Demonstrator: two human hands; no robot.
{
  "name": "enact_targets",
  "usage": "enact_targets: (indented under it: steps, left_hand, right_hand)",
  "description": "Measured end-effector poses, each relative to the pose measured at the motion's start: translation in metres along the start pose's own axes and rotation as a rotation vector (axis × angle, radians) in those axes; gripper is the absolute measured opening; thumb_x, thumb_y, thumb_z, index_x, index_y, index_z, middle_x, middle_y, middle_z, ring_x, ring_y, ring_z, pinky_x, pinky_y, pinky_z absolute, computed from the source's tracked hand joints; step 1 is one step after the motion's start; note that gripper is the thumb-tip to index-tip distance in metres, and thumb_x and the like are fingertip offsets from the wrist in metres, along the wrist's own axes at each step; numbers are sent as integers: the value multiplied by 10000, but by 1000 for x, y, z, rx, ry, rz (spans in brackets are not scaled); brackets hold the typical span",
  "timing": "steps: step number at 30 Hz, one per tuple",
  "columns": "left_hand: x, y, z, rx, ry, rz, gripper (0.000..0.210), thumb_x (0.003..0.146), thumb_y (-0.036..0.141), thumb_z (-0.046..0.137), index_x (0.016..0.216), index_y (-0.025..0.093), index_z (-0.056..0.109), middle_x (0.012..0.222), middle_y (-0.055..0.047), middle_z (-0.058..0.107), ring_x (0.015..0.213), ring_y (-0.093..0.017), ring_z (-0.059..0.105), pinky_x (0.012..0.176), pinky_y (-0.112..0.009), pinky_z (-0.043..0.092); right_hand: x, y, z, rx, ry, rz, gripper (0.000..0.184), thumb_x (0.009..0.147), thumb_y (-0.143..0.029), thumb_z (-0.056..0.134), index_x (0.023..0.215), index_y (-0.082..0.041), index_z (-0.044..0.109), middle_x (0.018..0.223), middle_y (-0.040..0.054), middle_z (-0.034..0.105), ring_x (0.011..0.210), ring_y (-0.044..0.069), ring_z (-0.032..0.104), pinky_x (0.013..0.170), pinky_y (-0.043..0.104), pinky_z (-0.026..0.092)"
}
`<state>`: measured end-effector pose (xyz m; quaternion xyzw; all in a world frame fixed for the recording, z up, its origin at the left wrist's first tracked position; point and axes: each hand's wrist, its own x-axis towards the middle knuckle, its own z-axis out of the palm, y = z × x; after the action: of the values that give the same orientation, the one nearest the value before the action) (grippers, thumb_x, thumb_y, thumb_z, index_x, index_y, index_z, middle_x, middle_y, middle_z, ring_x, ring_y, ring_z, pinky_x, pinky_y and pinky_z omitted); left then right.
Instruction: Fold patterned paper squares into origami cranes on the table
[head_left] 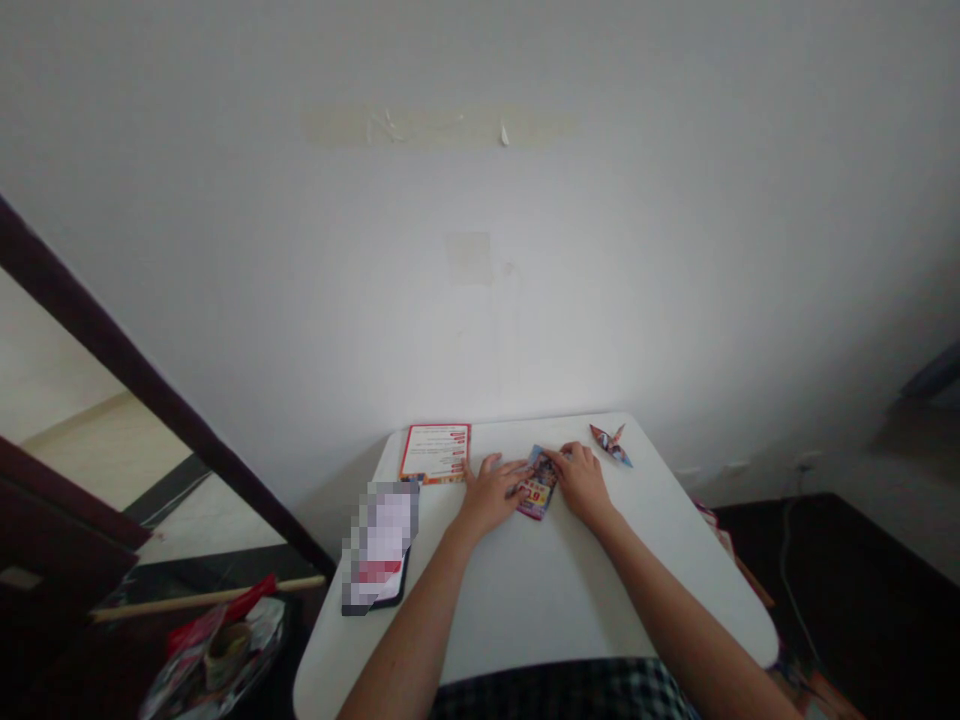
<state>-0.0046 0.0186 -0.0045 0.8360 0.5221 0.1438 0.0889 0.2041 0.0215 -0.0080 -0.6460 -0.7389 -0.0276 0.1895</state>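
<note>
A small folded piece of printed paper (536, 494), coloured purple and blue with large yellow-backed digits, lies on the white table between my hands. My left hand (490, 494) rests at its left side, fingers spread and the fingertips touching the paper. My right hand (582, 479) is closed at the paper's upper right edge, thumb and fingers gripping it. Beyond my right hand sits a folded paper crane (613, 444), pointed at its ends. A printed sheet with a red border (435, 452) lies flat past my left hand.
A phone (382, 545), its screen blurred, lies at the table's left edge. The white table (540, 600) stands against a wall (480, 340) with tape marks. On the floor at left are a bag of assorted items (225, 650) and a wooden stick (202, 597).
</note>
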Motion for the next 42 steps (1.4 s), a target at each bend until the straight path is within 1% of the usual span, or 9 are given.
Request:
enact_targets:
  steps: [4, 10, 20, 25, 29, 33, 38, 40, 42]
  left_hand:
    - [1, 0, 0, -3, -10, -11, 410, 905, 472, 528, 1305, 556, 495, 1463, 104, 505, 1404, -324, 298, 1058, -811, 18]
    - [0, 1, -3, -11, -24, -21, 406, 902, 487, 526, 1303, 547, 504, 1468, 101, 499, 1413, -328, 280, 1047, -817, -25]
    - [0, 3, -7, 20, -53, -28, 412, 897, 497, 521, 1306, 536, 513, 1473, 91, 494, 1421, -352, 267, 1055, -814, -7]
    - [-2, 5, -7, 3, -22, -9, 389, 872, 501, 561, 1259, 475, 588, 1459, 68, 516, 1414, -357, 273, 1092, -777, 13]
    - [-3, 8, -6, 1, 22, 30, 355, 853, 511, 589, 1198, 436, 623, 1475, 70, 495, 1417, -338, 259, 1105, -760, -7]
    - [-3, 9, -7, -4, 28, 44, 361, 857, 534, 578, 1188, 398, 624, 1443, 42, 531, 1407, -325, 274, 1110, -749, -29]
    - [0, 8, -6, 27, 47, 47, 270, 884, 483, 564, 1130, 410, 649, 1402, 54, 564, 1379, -316, 321, 1098, -758, -57]
    - [1, 7, -5, 34, 49, 47, 303, 875, 485, 576, 1169, 428, 626, 1422, 58, 544, 1389, -323, 307, 1095, -764, -51]
    - [2, 5, -3, 45, 38, 38, 384, 872, 502, 571, 1252, 447, 577, 1463, 54, 504, 1414, -331, 269, 1106, -753, -44]
  right_hand:
    - [0, 0, -1, -17, -18, 6, 370, 993, -309, 399, 1319, -390, 553, 1214, 78, 522, 1098, 226, 451, 916, 323, 336]
    - [1, -1, -1, -28, -33, 14, 387, 992, -312, 402, 1347, -405, 525, 1220, 78, 516, 1097, 226, 451, 912, 323, 333]
    - [1, -2, -5, -30, -41, 5, 399, 994, -310, 382, 1359, -403, 514, 1225, 84, 515, 1098, 231, 448, 911, 324, 330]
    - [1, -3, -4, -15, -36, 11, 399, 988, -315, 401, 1355, -426, 514, 1230, 78, 514, 1098, 236, 443, 904, 327, 328]
    - [7, -2, -6, -10, -58, -29, 397, 989, -322, 400, 1345, -457, 513, 1244, 65, 521, 1116, 246, 432, 911, 348, 328]
    - [16, 2, -6, -5, -101, -91, 403, 983, -325, 418, 1347, -473, 505, 1264, 58, 524, 1134, 250, 426, 937, 364, 327]
    - [24, 6, -5, 12, -118, -154, 393, 987, -337, 410, 1337, -489, 506, 1273, 42, 527, 1150, 243, 426, 963, 375, 329]
    - [25, 6, -5, 9, -124, -157, 390, 985, -339, 418, 1331, -492, 511, 1279, 41, 525, 1153, 243, 426, 969, 380, 328]
    - [25, 6, -5, 3, -129, -151, 393, 981, -332, 427, 1328, -492, 513, 1285, 42, 524, 1156, 244, 425, 974, 385, 326]
